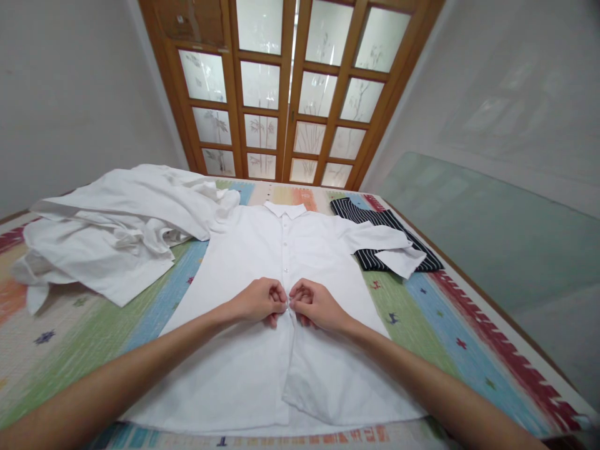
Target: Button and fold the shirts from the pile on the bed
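A white short-sleeved shirt (253, 250) lies face up with its collar away from me. Its front is joined along the upper placket, where several small buttons show. Below my hands the two front edges hang apart. My left hand (263, 301) pinches the placket from the left, thumb and finger closed on the cloth edge. Facing it, my right hand (316, 305) pinches the same spot from the right. The fingertips nearly meet over a button, which they mostly hide.
A heap of crumpled white clothes (117, 219) lies at the left. Under the shirt's right sleeve is a folded black-and-white striped garment (375, 259). Everything rests on a colourful patterned cover (435, 312). Wooden glass-paned doors (285, 94) stand behind, with walls on both sides.
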`<state>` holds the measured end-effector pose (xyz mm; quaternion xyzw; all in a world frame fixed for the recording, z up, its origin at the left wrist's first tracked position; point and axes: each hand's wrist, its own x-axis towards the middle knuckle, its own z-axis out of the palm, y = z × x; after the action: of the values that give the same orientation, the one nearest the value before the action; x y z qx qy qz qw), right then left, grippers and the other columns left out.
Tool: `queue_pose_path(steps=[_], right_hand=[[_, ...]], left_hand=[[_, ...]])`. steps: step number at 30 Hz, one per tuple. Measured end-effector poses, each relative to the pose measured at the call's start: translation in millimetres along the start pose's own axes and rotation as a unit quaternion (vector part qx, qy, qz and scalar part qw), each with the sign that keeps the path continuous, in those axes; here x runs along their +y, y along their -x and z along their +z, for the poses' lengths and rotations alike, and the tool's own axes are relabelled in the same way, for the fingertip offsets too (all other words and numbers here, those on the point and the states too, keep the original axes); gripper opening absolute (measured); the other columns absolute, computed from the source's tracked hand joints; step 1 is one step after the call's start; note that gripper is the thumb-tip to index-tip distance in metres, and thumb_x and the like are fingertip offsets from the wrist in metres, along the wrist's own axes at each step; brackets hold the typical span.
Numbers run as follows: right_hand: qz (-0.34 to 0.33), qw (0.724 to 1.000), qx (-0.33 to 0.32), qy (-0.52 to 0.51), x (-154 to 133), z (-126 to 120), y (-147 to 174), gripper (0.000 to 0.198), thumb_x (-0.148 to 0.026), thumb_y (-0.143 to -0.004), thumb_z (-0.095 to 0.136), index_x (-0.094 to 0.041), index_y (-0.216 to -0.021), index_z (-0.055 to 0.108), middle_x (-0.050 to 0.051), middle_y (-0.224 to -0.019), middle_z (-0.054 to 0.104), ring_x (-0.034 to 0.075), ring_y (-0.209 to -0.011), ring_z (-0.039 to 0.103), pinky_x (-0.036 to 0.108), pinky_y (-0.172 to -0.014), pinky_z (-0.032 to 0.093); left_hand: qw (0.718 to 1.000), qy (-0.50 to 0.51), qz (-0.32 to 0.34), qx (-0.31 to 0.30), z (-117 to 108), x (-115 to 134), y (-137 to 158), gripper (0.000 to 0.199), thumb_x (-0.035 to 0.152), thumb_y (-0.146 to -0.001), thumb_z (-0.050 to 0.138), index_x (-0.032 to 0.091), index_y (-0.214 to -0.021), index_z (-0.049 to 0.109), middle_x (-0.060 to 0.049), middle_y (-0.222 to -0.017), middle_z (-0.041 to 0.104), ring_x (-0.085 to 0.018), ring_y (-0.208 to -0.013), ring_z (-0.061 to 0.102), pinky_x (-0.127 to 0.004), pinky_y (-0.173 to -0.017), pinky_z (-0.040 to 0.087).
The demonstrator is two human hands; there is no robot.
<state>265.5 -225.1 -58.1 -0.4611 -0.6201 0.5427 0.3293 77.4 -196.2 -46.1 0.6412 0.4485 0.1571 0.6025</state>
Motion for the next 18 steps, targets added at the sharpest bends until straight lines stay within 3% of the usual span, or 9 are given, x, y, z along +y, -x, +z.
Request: queue_pose_path(steps=[10, 18], right_hand=[[0.019, 0.999, 0.015, -0.022, -3.8, 2.7, 1.9, 0.024, -0.023, -0.071, 0.059, -0.021, -0.093, 0.051, -0.007, -0.062, 0.062, 0.009, -0.037, 0.053, 0.016, -0.029, 0.034], [0.04, 0.998, 0.031, -0.042, 0.8, 4.4, 3.6, 0.024, -0.023, -0.071, 0.056, -0.021, -0.094, 0.049, -0.003, -0.068, 0.068, 0.012, -0.042, 0.061, 0.016, -0.031, 0.036]], left_hand=[[0.995, 0.089, -0.018, 0.036, 3.5, -1.1, -1.0, 0.03, 0.027, -0.062, 0.081, 0.016, -0.074, 0.055, 0.002, -0.051, 0.064, -0.014, -0.042, 0.062, -0.022, -0.043, 0.049], [0.998, 0.034, -0.023, 0.049, 2.3, 0.5, 1.6, 0.024, 0.034, -0.066, 0.078, 0.013, -0.07, 0.065, -0.003, -0.059, 0.069, -0.015, -0.055, 0.067, -0.024, -0.055, 0.055]])
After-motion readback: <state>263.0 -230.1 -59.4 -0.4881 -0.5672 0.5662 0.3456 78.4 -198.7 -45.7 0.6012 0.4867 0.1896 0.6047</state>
